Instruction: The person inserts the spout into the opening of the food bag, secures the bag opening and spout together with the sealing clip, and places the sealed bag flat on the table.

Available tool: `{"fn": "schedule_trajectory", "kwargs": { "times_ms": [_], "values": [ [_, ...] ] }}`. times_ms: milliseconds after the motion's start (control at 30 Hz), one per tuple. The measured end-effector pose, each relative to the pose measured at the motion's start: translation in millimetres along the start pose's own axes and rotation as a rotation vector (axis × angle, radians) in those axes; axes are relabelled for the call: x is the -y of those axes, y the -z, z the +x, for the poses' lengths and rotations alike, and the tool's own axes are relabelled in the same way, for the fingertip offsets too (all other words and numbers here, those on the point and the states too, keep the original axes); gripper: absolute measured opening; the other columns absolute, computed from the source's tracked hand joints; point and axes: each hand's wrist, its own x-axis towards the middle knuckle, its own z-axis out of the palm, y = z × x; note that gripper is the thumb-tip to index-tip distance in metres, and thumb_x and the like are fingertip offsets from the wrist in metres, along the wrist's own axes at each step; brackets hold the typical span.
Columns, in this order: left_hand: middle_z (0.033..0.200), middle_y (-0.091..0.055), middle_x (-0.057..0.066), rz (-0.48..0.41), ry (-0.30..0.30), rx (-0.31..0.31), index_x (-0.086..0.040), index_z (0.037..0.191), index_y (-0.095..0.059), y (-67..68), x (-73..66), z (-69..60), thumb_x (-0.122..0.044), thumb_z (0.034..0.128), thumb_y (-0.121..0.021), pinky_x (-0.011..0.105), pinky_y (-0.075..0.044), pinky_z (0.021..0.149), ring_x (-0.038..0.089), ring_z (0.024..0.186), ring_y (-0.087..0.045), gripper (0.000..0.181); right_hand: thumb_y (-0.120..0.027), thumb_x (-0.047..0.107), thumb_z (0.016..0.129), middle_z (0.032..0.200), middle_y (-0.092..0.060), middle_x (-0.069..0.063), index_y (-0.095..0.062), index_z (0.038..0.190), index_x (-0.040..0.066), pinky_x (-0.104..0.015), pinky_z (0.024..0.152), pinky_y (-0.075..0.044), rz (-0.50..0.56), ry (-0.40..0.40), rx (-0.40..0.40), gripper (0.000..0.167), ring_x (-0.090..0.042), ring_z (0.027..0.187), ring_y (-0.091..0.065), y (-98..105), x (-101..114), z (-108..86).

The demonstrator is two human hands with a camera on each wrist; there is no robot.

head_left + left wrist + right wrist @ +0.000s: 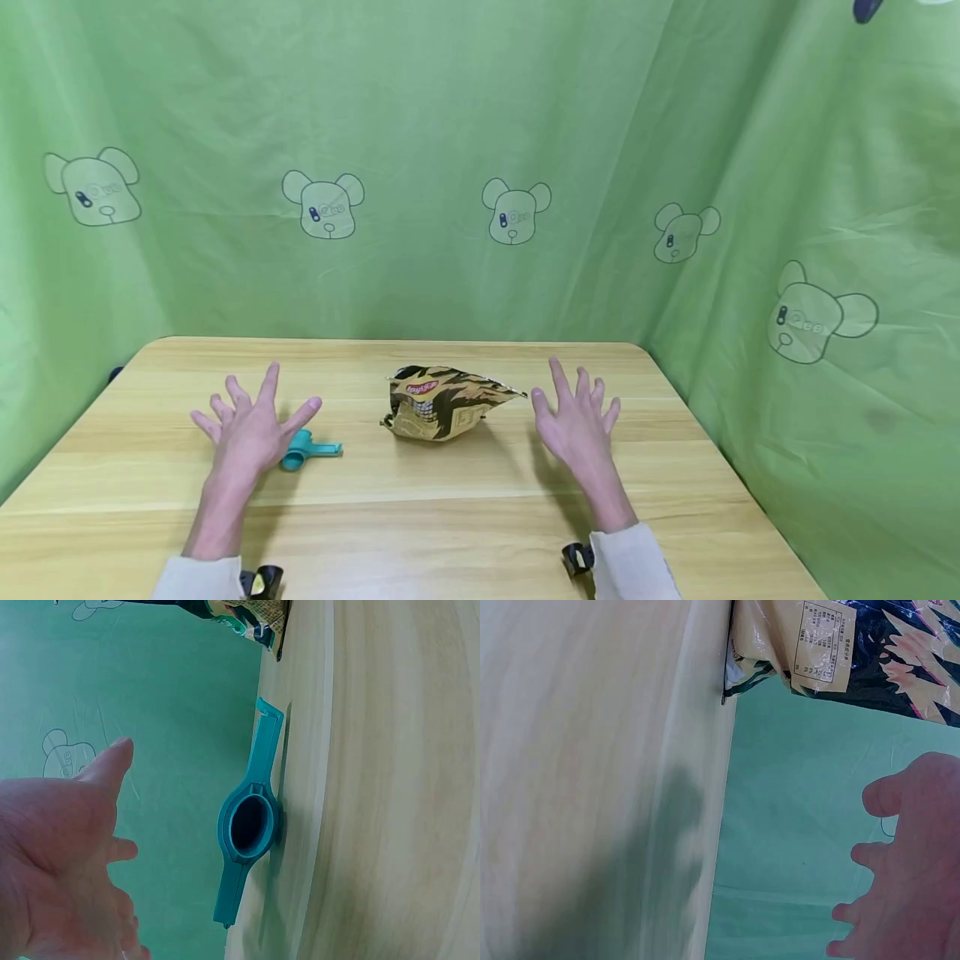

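Seeing a curtain (420, 100) hanging behind the desk (420, 542) and along its left and right sides. Finding a bag (442, 404) lying on the desk between the left hand (247, 433) and the right hand (577, 425). Finding a clip (307, 448) lying on the desk too, before and left of the bag, just right of the left hand.

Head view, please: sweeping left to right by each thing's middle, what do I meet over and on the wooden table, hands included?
Left hand, teal clip with a round opening, gold-and-black snack bag, right hand.
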Motion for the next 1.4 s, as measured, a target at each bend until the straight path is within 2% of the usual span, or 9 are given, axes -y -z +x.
{"fn": "schedule_trajectory", "kwargs": {
  "times_ms": [100, 200, 467, 567, 633, 733, 933, 1133, 1400],
  "values": [
    [0.152, 0.008, 0.052, 0.012, 0.004, 0.044, -0.009, 0.163, -0.008, 1.4, -0.8, 0.6, -0.074, 0.0943, -0.047, 0.084, 0.011, 0.105, 0.077, 0.135, 0.001, 0.102, -0.034, 0.050, 0.106, 0.165, -0.012, -0.031, -0.015, 0.164, 0.025, -0.077, 0.113, 0.010, -0.001, 0.003, -0.005, 0.066, -0.057, 0.150, -0.005, 0, 1, 0.0],
    [0.151, -0.001, 0.053, 0.020, 0.010, 0.112, -0.007, 0.162, -0.009, 1.9, -1.9, 1.3, -0.073, 0.0946, -0.047, 0.084, -0.005, 0.107, 0.077, 0.134, -0.011, 0.102, -0.035, 0.050, 0.106, 0.164, -0.014, -0.031, -0.015, 0.164, 0.025, -0.077, 0.113, 0.009, 0.007, 0.000, -0.004, 0.066, -0.057, 0.150, -0.007, 0, 2, 0.0],
    [0.154, -0.005, 0.050, -0.066, -0.011, 0.270, -0.001, 0.161, -0.011, 0.7, 1.2, 2.3, -0.066, 0.0973, -0.051, 0.080, -0.019, 0.109, 0.073, 0.137, -0.012, 0.099, -0.036, 0.049, 0.106, 0.164, -0.014, -0.031, -0.011, 0.164, 0.026, -0.076, 0.114, 0.010, 0.030, -0.006, 0.008, 0.068, -0.057, 0.150, -0.007, -1, 2, 0.4],
    [0.154, -0.022, 0.045, -0.076, -0.041, 0.325, 0.003, 0.158, -0.021, 2.0, 3.2, 1.8, -0.062, 0.0975, -0.055, 0.077, -0.029, 0.107, 0.067, 0.138, -0.024, 0.095, -0.036, 0.049, 0.106, 0.165, -0.014, -0.030, -0.010, 0.164, 0.026, -0.076, 0.114, 0.010, 0.042, -0.004, 0.020, 0.068, -0.056, 0.150, -0.007, -2, 2, 0.8],
    [0.146, -0.041, 0.041, -0.079, -0.060, 0.352, 0.005, 0.155, -0.028, 3.2, 3.9, 1.0, -0.059, 0.0968, -0.058, 0.073, -0.034, 0.107, 0.062, 0.135, -0.036, 0.092, -0.036, 0.049, 0.106, 0.165, -0.014, -0.030, -0.011, 0.164, 0.026, -0.075, 0.115, 0.009, 0.049, -0.001, 0.032, 0.067, -0.056, 0.150, -0.007, -3, 2, 1.1],
    [0.138, -0.053, 0.036, -0.093, -0.064, 0.377, 0.007, 0.150, -0.037, 5.3, 4.2, 0.5, -0.053, 0.0956, -0.064, 0.070, -0.037, 0.105, 0.057, 0.131, -0.045, 0.085, -0.036, 0.049, 0.106, 0.165, -0.015, -0.030, -0.013, 0.164, 0.025, -0.075, 0.115, 0.007, 0.064, 0.005, 0.046, 0.066, -0.055, 0.150, -0.009, -5, 2, 1.7],
    [0.138, -0.053, 0.036, -0.099, -0.048, 0.389, 0.007, 0.143, -0.048, 6.7, 6.2, 1.1, -0.035, 0.0940, -0.070, 0.068, -0.043, 0.100, 0.045, 0.116, -0.056, 0.069, -0.036, 0.049, 0.106, 0.164, -0.017, -0.030, -0.017, 0.164, 0.022, -0.075, 0.116, 0.003, 0.081, 0.007, 0.062, 0.066, -0.055, 0.150, -0.012, -7, 2, 1.9],
    [0.130, -0.057, 0.038, -0.074, -0.083, 0.345, 0.006, 0.136, -0.056, 4.5, 7.8, 2.3, -0.019, 0.0890, -0.074, 0.064, -0.048, 0.094, 0.043, 0.108, -0.060, 0.056, -0.037, 0.049, 0.106, 0.164, -0.017, -0.030, -0.015, 0.164, 0.023, -0.075, 0.116, 0.002, 0.091, -0.001, 0.085, 0.067, -0.055, 0.149, -0.013, -6, 2, 2.3],
    [0.107, -0.067, 0.020, -0.124, -0.068, 0.301, 0.003, 0.118, -0.066, 0.0, 7.4, 3.4, -0.006, 0.0822, -0.075, 0.045, -0.052, 0.078, 0.028, 0.087, -0.058, 0.038, -0.036, 0.050, 0.106, 0.165, -0.016, -0.029, -0.013, 0.164, 0.023, -0.074, 0.117, 0.002, 0.104, -0.006, 0.099, 0.068, -0.054, 0.150, -0.012, -6, 0, 2.8]
  ]
}}
